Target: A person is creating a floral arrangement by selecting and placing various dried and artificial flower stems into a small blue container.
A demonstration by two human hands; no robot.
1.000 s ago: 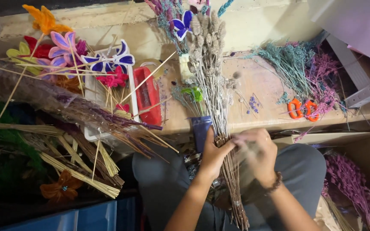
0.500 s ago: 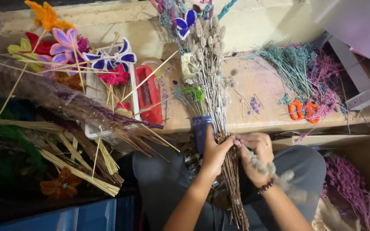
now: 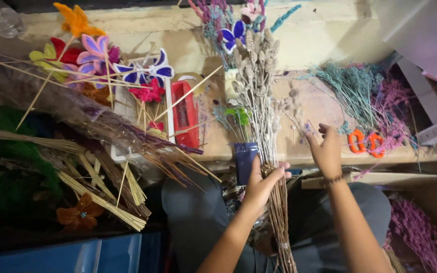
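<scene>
My left hand [image 3: 261,184] grips a bundle of dried flower stems [image 3: 259,86] around its middle. The bundle's grey and purple heads reach up over the wooden table [image 3: 319,108], and its brown stalk ends hang down over my lap. My right hand [image 3: 327,149] is away from the bundle, fingers spread, hovering at the table's front edge with nothing in it. A few loose dried sprigs [image 3: 292,106] lie just beyond its fingertips.
Orange-handled scissors [image 3: 364,141] lie right of my right hand beside piles of teal and purple dried sprigs [image 3: 367,93]. A red tape dispenser [image 3: 185,114] and a white tray of paper flowers on sticks [image 3: 137,81] sit left. Straw and lavender bundles [image 3: 92,126] crowd the left side.
My right hand has let go of the bundle's stems and moved up and right toward the table. My left hand keeps its hold.
</scene>
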